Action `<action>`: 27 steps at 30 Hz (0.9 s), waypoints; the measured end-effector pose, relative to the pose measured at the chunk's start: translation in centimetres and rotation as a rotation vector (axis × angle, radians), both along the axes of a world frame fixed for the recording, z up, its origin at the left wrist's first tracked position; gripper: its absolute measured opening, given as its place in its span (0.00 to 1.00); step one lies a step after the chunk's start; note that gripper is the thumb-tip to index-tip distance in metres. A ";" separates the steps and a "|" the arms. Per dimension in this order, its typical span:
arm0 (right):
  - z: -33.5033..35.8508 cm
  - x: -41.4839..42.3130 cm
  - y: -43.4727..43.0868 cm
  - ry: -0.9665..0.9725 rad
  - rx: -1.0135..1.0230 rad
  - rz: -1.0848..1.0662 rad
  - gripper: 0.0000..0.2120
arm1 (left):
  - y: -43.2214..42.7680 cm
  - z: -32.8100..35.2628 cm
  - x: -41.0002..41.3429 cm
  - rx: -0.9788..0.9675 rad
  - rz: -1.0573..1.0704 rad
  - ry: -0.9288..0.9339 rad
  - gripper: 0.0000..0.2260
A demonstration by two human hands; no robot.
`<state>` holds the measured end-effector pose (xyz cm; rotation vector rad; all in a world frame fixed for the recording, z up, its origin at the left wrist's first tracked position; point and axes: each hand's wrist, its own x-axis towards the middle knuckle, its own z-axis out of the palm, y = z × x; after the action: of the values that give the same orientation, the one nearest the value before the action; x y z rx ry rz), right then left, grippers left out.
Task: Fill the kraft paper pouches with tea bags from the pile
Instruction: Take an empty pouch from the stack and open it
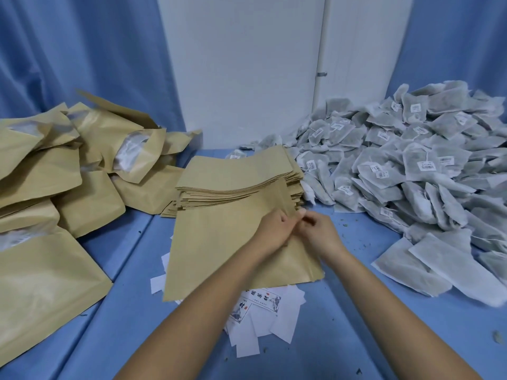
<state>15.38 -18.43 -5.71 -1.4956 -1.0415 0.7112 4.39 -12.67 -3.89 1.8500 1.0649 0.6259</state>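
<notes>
Finding: my left hand [274, 231] and my right hand [321, 234] meet at the upper right corner of one flat tan kraft paper pouch [225, 248]. Both hands are grasping it. The left fingers are curled over the paper edge, and the right thumb and fingers pinch the same edge just beside them. I cannot tell whether the two hands touch each other. That corner of the pouch stands lifted above my left hand. The rest lies flat on the blue cloth-covered tabletop [137, 242], spreading left of the hands and back toward me.

Just beyond both hands sits a stack of empty tan kraft pouches [238, 174], fanned along its near edge, and the held pouch overlaps that edge. To the right of my right hand, and beyond it, lies the large pile of grey-green mesh tea bags with white paper tags [411, 160]. It spreads along the tabletop's right side.

Well to the left of my left hand, bulging kraft pouches with clear windows [90, 207] are heaped loosely. Scattered white paper labels [285, 319], some printed, lie under the near edge of the held pouch, between my forearms.
</notes>
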 end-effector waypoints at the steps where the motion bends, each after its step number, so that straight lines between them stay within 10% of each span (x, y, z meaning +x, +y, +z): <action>1: 0.2 -0.5 0.0 -0.098 0.027 -0.006 0.10 | 0.0 0.0 0.8 -0.026 0.049 -0.050 0.20; 19: 1.1 -0.6 0.7 0.154 0.027 0.035 0.09 | 2.6 -1.3 -0.4 -0.324 -0.006 -0.331 0.15; 27: 0.6 -0.9 2.0 -0.065 -0.075 -0.189 0.06 | 2.2 -0.9 0.8 -0.138 0.040 -0.229 0.11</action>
<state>14.52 -16.47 -5.13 -1.6664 -0.9155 0.5761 5.15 -10.46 -4.80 1.5991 0.9704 0.7492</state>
